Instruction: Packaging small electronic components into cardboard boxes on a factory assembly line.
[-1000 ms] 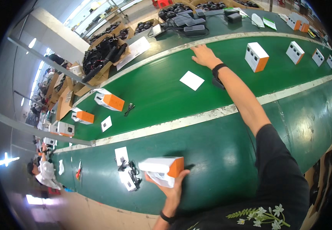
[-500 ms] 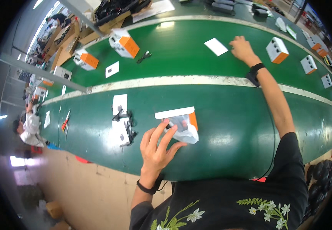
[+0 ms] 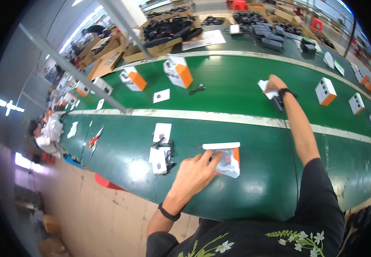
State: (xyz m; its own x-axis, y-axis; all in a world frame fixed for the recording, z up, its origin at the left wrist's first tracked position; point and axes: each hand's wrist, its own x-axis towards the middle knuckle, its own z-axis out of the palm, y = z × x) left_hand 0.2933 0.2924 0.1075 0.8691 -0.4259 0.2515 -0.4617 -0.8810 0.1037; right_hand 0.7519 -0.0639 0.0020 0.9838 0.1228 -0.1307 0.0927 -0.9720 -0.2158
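A small white-and-orange box [image 3: 236, 155] lies with its flap raised on the near green table. A clear plastic bag [image 3: 229, 167] bulges from its opening. The fingers of my left hand [image 3: 196, 173] are bent onto the box's left side and the bag; what its fingertips press on is partly hidden. My right arm stretches far across, and my right hand [image 3: 275, 82] is closed on a white card [image 3: 262, 85] above the green belt. To the left of the box, white cards [image 3: 159, 159] lie beside black cables [image 3: 169, 158].
White-and-orange boxes [image 3: 325, 92] stand along the belt [image 3: 228, 85] on both sides. One card [image 3: 161, 96] and a short black cable [image 3: 197, 89] lie on it. Scissors [image 3: 95, 139] rest at left. Beyond are cartons of black goods [image 3: 168, 30]. Another person [image 3: 50, 132] sits far left.
My right hand has closed on the white card and lifted it from the belt. The left hand's fingers have bent closer over the box. The view has shifted, showing more of the far side.
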